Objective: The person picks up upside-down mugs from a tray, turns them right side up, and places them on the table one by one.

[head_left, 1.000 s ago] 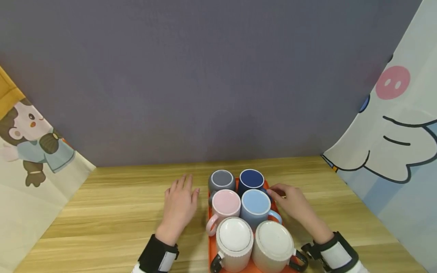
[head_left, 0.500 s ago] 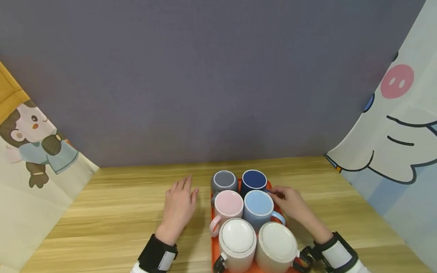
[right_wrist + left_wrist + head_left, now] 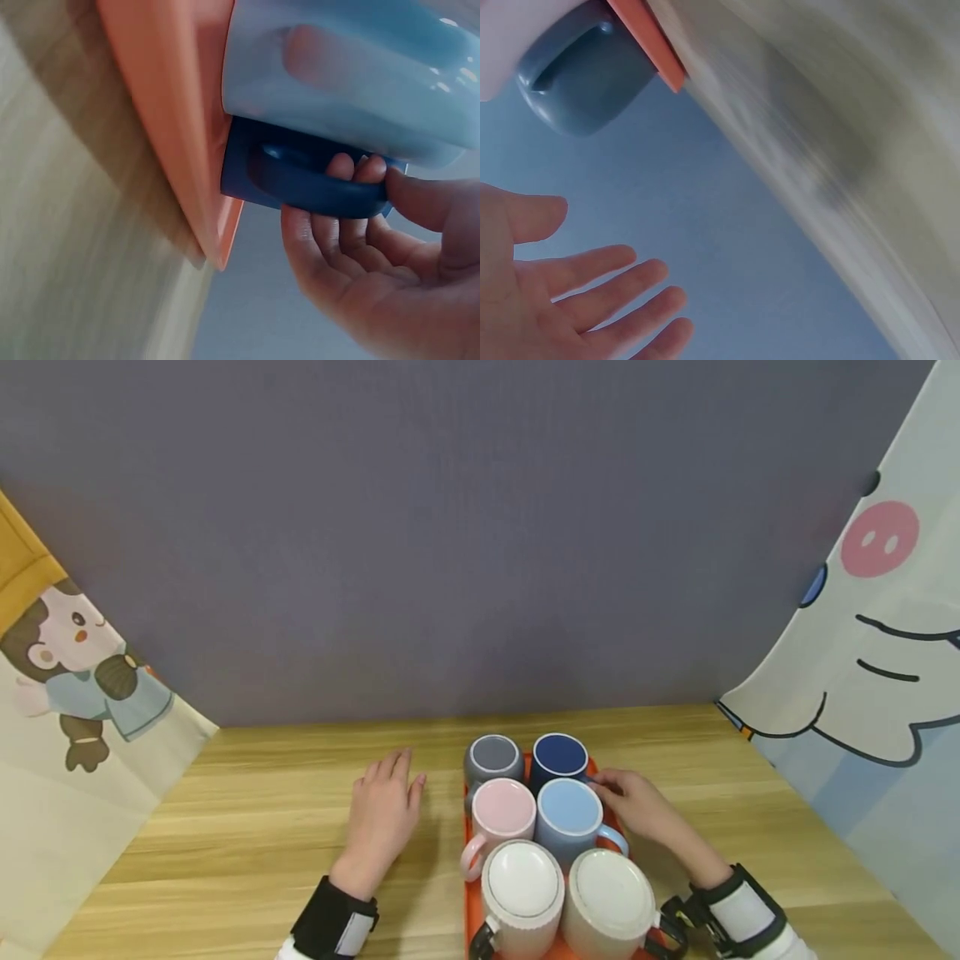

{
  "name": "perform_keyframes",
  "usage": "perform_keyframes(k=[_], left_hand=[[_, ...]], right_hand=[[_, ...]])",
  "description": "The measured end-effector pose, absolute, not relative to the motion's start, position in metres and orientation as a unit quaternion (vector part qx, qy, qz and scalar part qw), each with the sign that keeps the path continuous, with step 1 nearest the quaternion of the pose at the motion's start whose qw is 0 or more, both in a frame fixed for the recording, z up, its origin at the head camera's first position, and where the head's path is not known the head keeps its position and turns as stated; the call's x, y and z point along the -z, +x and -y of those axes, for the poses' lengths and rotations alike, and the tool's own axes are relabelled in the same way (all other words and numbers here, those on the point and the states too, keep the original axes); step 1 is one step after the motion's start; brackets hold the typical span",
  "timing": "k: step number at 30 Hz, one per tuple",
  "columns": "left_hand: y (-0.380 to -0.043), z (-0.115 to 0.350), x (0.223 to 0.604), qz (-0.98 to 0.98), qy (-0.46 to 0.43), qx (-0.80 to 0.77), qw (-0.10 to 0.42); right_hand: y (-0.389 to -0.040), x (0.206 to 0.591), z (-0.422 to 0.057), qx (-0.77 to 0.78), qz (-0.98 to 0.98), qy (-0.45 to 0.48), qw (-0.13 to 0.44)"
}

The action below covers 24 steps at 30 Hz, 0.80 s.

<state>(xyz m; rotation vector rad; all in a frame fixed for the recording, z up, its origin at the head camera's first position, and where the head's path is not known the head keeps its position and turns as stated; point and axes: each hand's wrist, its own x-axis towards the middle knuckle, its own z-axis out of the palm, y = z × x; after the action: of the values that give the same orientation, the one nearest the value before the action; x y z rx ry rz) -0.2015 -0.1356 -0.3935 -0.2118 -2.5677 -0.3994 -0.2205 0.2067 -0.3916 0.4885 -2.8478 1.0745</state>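
My right hand (image 3: 639, 807) is at the far right of the tray, at the handle of the navy mug (image 3: 560, 755). In the right wrist view, fingers curl through the navy handle (image 3: 319, 186) and the thumb presses against its upper end. The mug stands upside down at the back right of the orange tray (image 3: 474, 903). My left hand (image 3: 381, 814) is held to the left of the tray, fingers extended and holding nothing. From the left wrist it shows spread fingers, with the grey mug (image 3: 589, 67) beyond the thumb.
Also upside down on the tray are a pink mug (image 3: 504, 807), a light blue mug (image 3: 570, 807) and two whitish mugs with black handles, a left one (image 3: 522, 881) and a right one (image 3: 611, 893). A dark grey partition (image 3: 450, 543) rises behind the wooden table (image 3: 247, 827).
My left hand has shifted a little left, away from the tray. My right hand remains at the navy mug's handle, and the mugs keep their places on the tray.
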Motion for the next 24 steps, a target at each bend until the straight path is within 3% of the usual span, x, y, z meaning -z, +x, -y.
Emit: perform_keyframes(k=[14,24], left_hand=[[-0.199,0.164,0.393,0.956,-0.068,0.14,0.249],[-0.2,0.179,0.394,0.956,-0.061,0.136,0.254]], right_hand=[[-0.218,0.388,-0.2,-0.335,0.93,0.144,0.044],[-0.219,0.39,-0.2,-0.312,0.935,0.142,0.089]])
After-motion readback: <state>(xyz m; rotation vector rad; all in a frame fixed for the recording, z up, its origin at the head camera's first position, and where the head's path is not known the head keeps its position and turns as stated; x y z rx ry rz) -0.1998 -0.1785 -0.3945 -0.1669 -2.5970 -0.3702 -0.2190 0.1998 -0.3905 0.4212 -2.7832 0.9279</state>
